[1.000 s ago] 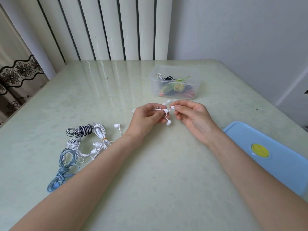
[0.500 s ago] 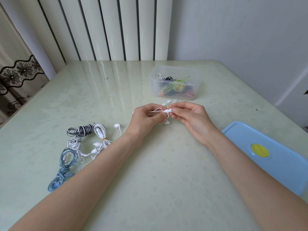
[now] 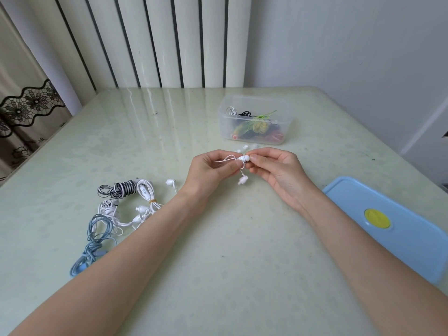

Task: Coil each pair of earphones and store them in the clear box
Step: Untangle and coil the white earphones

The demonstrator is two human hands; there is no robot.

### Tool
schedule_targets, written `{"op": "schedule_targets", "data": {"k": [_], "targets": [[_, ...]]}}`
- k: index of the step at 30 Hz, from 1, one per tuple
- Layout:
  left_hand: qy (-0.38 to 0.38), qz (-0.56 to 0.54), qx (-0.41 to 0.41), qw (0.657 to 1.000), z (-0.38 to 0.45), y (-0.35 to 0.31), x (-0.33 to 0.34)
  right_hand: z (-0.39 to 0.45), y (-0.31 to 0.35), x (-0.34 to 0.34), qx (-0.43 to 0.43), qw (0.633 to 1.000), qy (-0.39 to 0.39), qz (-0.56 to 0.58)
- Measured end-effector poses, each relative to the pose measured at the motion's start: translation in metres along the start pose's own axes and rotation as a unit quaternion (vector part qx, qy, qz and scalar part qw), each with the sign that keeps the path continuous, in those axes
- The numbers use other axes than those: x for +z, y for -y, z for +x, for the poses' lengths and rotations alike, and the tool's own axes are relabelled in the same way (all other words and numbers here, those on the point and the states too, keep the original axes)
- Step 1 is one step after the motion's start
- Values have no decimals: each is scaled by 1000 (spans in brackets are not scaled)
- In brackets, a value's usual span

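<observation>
A pair of white earphones is pinched between both hands above the table's middle. My left hand holds its thin cable, and my right hand grips one earbud at the fingertips. The other earbud dangles just below. Behind the hands stands the clear box, open, with several coloured coiled earphones inside. A heap of earphones lies at the left: black-and-white, white and blue ones.
The box's blue lid with a yellow spot lies at the right edge of the pale green table. Small white ear tips lie loose in front of the box. A loose white earbud rests beside my left wrist.
My right hand has closed in on the left and taken hold of the upper earbud. The lower earbud swung out of sight, then dropped back down to dangle.
</observation>
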State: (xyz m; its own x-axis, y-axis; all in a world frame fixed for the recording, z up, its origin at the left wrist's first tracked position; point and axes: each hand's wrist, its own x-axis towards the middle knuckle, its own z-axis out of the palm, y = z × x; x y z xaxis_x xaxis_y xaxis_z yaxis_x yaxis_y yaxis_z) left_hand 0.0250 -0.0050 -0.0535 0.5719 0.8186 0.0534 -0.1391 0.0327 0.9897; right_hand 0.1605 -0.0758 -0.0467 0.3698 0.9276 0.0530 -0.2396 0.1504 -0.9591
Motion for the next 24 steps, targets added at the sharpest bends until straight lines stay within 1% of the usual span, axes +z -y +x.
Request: {"op": "schedule_targets", "data": {"k": [2,5,7,9,11,13,14,16,18,20,22,24], "targets": [[-16,0,3,1000,1,0,1,1,0,-1,-10,1000,-20,-14],[-47,79,32,995,3,2,-1,7,3,-11,-56,989,-117,-77],[-48,126,35,990,6,3,-5,12,3,-21,-84,967,-183,-156],[-33,160,26,986,8,4,-9,16,1,-27,-102,937,-209,-260],[-16,193,24,981,9,4,-11,16,-2,-26,-134,897,-204,-368],[-3,219,30,975,8,4,-11,15,-5,-23,-176,858,-171,-451],[2,232,35,972,7,3,-11,16,-7,-21,-183,839,-145,-491],[11,254,43,966,7,2,-12,17,-13,-20,-162,810,-99,-555],[20,269,45,962,6,1,-11,18,-16,-19,-149,808,-89,-563],[35,278,38,959,5,-2,-11,17,-15,-16,-158,818,-95,-545],[75,298,27,951,5,-6,-14,15,-12,-14,-161,840,-97,-510],[130,334,29,933,4,-8,-16,14,-11,-14,-153,863,-100,-471]]}}
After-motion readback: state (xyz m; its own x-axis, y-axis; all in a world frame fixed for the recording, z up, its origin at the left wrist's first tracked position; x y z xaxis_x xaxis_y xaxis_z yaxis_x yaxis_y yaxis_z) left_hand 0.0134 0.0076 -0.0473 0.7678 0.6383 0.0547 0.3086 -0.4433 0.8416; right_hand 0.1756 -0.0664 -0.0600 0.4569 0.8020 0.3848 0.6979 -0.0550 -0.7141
